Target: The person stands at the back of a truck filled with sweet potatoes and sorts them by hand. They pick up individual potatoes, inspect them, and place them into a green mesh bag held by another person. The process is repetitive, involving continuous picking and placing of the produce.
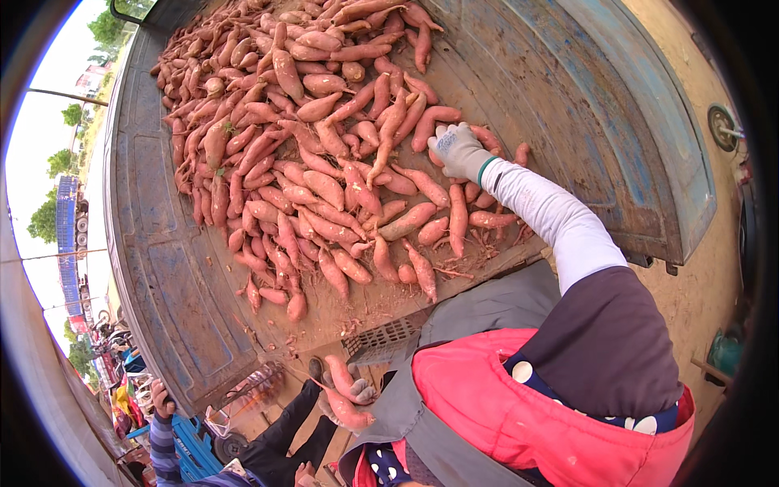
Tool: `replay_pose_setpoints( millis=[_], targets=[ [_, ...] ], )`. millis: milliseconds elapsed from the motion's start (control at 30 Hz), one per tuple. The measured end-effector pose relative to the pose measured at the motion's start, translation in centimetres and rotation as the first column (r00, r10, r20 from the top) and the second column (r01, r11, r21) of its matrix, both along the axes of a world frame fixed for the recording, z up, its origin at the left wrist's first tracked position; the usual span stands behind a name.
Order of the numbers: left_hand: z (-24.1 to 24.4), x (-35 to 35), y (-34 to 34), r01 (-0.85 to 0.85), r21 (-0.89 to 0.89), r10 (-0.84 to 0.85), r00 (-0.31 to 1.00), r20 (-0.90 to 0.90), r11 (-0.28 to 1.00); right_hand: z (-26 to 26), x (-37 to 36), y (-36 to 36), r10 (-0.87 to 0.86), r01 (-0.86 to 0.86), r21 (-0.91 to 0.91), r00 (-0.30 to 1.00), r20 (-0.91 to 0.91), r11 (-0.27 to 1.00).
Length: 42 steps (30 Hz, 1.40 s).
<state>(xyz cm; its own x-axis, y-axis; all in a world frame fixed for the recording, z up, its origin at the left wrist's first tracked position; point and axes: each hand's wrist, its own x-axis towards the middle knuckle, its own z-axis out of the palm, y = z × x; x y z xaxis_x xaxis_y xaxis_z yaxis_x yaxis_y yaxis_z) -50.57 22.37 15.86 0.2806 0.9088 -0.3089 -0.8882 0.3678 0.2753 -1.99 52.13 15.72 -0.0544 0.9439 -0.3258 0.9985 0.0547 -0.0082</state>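
Note:
My right hand (459, 151), in a pale grey glove with a green cuff, reaches onto sweet potatoes at the right side of the heap. Its fingers curl down by a sweet potato (487, 140); whether they grip one is hidden. Low in the view, my left hand (363, 389), in a dirty grey glove, holds two sweet potatoes (347, 409) beyond the edge of the metal truck bed (176, 286). A large heap of reddish sweet potatoes (316, 182) covers much of the bed, with thin roots and soil near its lower edge.
A black plastic crate (386, 338) sits below the bed's edge. At lower left, another person's bare hand (162, 399) rests on the bed's corner, near a blue vehicle (188, 447). The bed's raised side wall (608, 122) curves along the right.

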Motion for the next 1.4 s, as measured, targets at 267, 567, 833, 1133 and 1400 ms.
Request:
replay_pose_setpoints(
  millis=[267,567,833,1133,1400],
  targets=[
    [-0.5,-3.4,-8.1,-0.17,0.012,0.168,0.977,0.129,0.985,-2.1,-5.4,-3.1,-0.209,0.196,-0.08,0.836,-0.508,0.977],
    [-1.0,-2.5,-5.5,-0.106,-0.027,0.108,0.981,0.158,0.994,0.5,-6.6,-2.9,-0.348,0.184,-0.353,0.801,-0.487,0.917],
    [0.1,-0.7,0.0,-0.031,-0.036,0.035,0.994,0.101,0.999,-2.2,-7.0,-3.2,-0.263,0.232,-0.134,0.72,-0.642,0.963],
    [5.4,11.2,12.0,0.223,-0.078,-0.234,0.862,-0.449,0.972,-1.3,-0.8,-11.2,-0.278,-0.113,-0.511,-0.925,-0.259,0.852],
    [-1.1,25.0,20.4,0.682,0.027,-0.543,0.605,-0.583,0.731,-1.2,-2.2,-18.1,-0.388,-0.166,-0.772,-0.915,-0.112,0.614]
  ],
)
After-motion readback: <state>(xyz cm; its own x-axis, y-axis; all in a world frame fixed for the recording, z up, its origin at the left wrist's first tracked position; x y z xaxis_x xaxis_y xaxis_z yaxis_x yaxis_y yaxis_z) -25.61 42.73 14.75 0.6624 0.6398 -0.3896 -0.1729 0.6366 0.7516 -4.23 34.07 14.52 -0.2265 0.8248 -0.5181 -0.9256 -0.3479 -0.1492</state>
